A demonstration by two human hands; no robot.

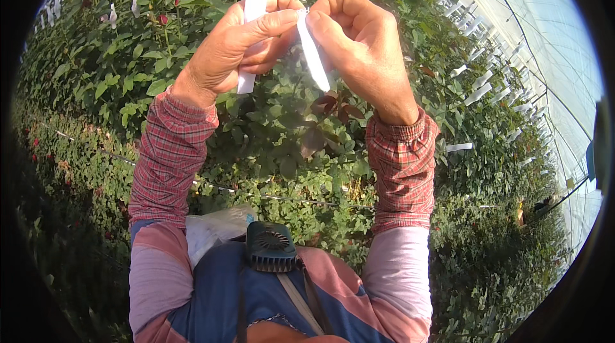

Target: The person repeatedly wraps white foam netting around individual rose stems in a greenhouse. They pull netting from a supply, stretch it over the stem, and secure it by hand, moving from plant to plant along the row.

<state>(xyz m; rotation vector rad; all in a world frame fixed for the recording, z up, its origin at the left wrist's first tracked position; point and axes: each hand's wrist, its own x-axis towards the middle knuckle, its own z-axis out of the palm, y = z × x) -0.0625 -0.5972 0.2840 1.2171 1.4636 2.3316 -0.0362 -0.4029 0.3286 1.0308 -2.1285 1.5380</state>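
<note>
Raised in front of the rose plants, my left hand (240, 42) holds a flat white sleeve strip (254, 11) across its palm, under the thumb. Its thumb and forefinger also pinch the top end of a narrow white mesh sleeve (313, 54). My right hand (367, 45) pinches the same top end from the other side, fingertips close to those of the left. The narrow sleeve hangs down at a slant between the hands. Whether a bud is inside it cannot be seen. Dark reddish leaves (336, 105) show below it.
Dense rose bushes (120, 64) surround the hands, several buds in white sleeves (478, 94). A red rosebud (163, 19) stands at upper left. A thin line (298, 199) crosses the lower foliage. A clear plastic bag (216, 227) and a dark portable fan (271, 247) are at my body.
</note>
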